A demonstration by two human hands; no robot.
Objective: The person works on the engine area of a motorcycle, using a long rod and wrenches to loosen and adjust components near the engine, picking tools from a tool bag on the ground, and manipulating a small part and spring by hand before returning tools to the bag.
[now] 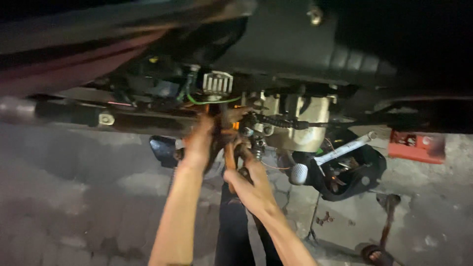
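Hands work under a motorcycle engine [295,123] in the centre of the frame. The left hand [199,140] reaches up to the dark parts below the engine; the blur hides whether it is closed. The right hand [251,184] is closed around orange-handled pliers [230,155], which point up toward the engine. A black tray [367,167] holding a wrench [345,148] lies at right, a red box [416,146] beyond it.
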